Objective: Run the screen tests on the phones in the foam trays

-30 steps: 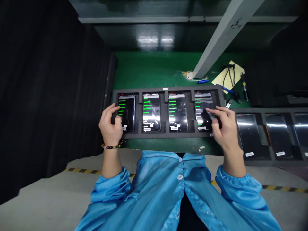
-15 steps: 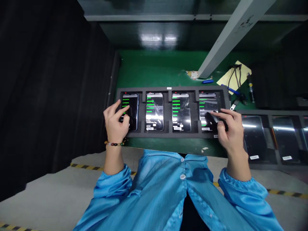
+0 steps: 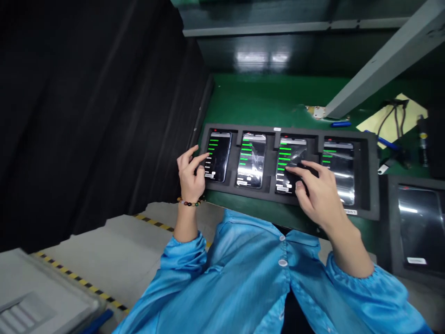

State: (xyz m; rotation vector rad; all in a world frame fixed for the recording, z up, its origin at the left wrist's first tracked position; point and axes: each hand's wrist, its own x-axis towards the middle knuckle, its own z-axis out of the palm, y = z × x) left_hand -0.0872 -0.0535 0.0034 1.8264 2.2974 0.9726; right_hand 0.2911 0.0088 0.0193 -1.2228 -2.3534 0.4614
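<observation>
left hand (image 3: 192, 180): half-open, empty, reaching over leftmost smartphone (image 3: 220, 160)
right hand (image 3: 319, 192): half-open, empty, reaching leftward over third smartphone (image 3: 291, 150)
third smartphone: running lengthwise, foam tray (image 3: 372, 171) near-to-far edge

"How did the black, glass-fronted rectangular phone at far left (image 3: 218, 160) lie?"
"Face up in the dark grey foam tray (image 3: 372, 185), its screen lit with green bars."
"And the glossy black rectangular phone third from left (image 3: 292, 155)?"
"Also face up in its slot, green bars lit."
</observation>
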